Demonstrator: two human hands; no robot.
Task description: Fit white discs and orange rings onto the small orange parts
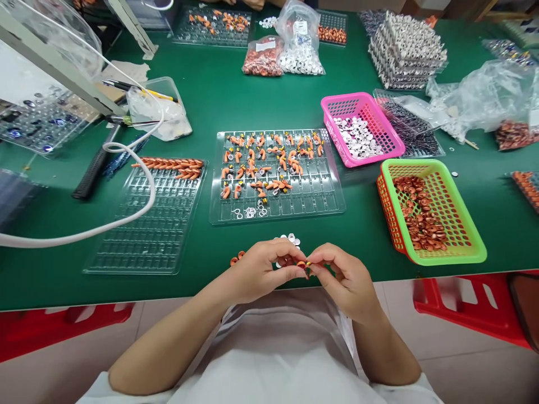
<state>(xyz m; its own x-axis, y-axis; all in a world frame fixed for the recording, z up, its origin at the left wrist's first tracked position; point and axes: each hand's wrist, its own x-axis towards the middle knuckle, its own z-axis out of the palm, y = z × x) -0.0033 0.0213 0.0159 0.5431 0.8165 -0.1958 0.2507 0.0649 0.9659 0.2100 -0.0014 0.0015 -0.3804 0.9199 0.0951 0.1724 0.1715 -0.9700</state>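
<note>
My left hand [265,270] pinches a small orange curved part [301,264] between thumb and forefinger. Its fingertips meet those of my right hand [346,279], which pinches a tiny yellow piece [309,264] at the end of the orange part. Both hands are just over the near table edge. Several white round caps [291,240] lie behind my fingers, partly hidden, and a few orange round pieces [237,257] are left of my left hand. Beyond stands a clear compartment tray [311,193] with many orange curved parts and white rings.
At left lie another clear tray [143,224] with copper-coloured pieces, a white cable [126,216] and a black-handled hammer [90,174]. On the right are a pink basket [398,147] of white caps and a green basket [467,224] of copper discs. Filled bags [263,56] stand farther back.
</note>
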